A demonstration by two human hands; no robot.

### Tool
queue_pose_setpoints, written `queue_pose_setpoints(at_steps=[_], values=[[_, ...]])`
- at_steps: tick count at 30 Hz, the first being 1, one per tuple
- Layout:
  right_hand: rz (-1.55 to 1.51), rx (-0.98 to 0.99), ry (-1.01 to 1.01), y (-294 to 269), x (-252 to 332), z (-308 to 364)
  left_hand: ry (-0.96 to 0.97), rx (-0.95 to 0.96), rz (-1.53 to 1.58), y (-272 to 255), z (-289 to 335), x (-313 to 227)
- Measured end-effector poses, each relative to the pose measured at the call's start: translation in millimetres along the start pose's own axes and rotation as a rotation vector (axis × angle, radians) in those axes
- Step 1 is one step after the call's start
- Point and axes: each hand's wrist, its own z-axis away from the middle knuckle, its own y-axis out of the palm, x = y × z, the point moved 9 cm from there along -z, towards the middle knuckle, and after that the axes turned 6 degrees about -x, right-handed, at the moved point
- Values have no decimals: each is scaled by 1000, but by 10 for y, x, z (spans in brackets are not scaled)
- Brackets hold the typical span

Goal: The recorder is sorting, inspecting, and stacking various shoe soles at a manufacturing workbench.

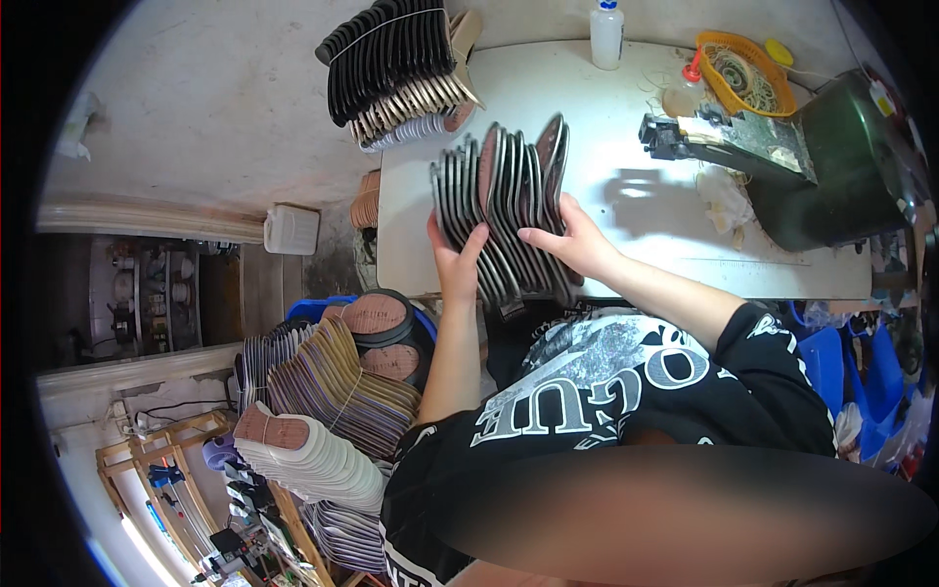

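Between my two hands is a thick row of dark-edged shoe insoles (pixel 504 215), standing on edge side by side above the front of the white table (pixel 616 264). A few show brown faces, and some lean apart at the top. My left hand (pixel 456 262) is closed on the left end of the row, its thumb over the near side. From the right, my right hand (pixel 579 243) grips the other end, with its thumb pointing left across the edges. The fingers behind the insoles are hidden.
Tied black insoles (pixel 391 68) are stacked at the table's back left. A dark green machine (pixel 831 166) stands right, near an orange basket (pixel 748 73), a red-tipped bottle (pixel 685 96) and a white bottle (pixel 606 37). More insole bundles (pixel 337 382) lie left of me; blue plastic (pixel 871 377) hangs right.
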Motion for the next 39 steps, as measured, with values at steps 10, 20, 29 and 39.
queue_pose_setpoints(at_steps=[10,20,29,39], values=[[-1,-5,-242,-360,471,-42,60,333,156,42,-53,-274],[125,11,-363,-339,141,176,134,313,8,404,374,159],[806,101,-58,-272,471,-451,-612,588,-986,301,620,294],[782,48,-109,-243,154,-469,-554,416,-617,381,626,457]])
